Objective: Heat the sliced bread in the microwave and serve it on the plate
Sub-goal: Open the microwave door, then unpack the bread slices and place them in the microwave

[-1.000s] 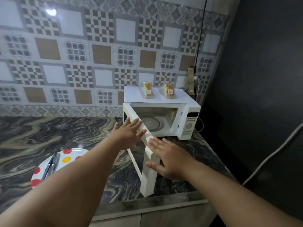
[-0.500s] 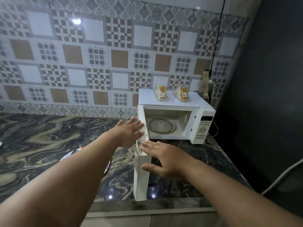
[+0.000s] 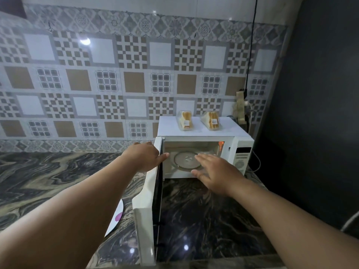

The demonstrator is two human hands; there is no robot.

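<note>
Door (image 3: 149, 206) open | bread packs (image 3: 185, 120) atop microwave (image 3: 196, 129), above-behind my nearer right hand (image 3: 213, 171) | left hand (image 3: 144, 156) on door | both grips slack, empty.

The white microwave (image 3: 204, 131) stands at the far right of the counter, its door (image 3: 147, 200) swung fully open toward the near side, its glass turntable (image 3: 186, 160) bare. 2 packs of sliced bread (image 3: 185, 120) (image 3: 210, 120) sit upright on top. A spotted plate (image 3: 116, 216) lies near left of the door.

Microwave (image 3: 196, 127): white, orange glow inside. Table (image 3: 38, 177): dark marble, grey-beige swirls. Wall tiles (image 3: 116, 74): white, brown and grey squares, checkered. Plate (image 3: 116, 216): white, one magenta dot visible. Bread (image 3: 185, 120): golden-brown crusts, white labels.
</note>
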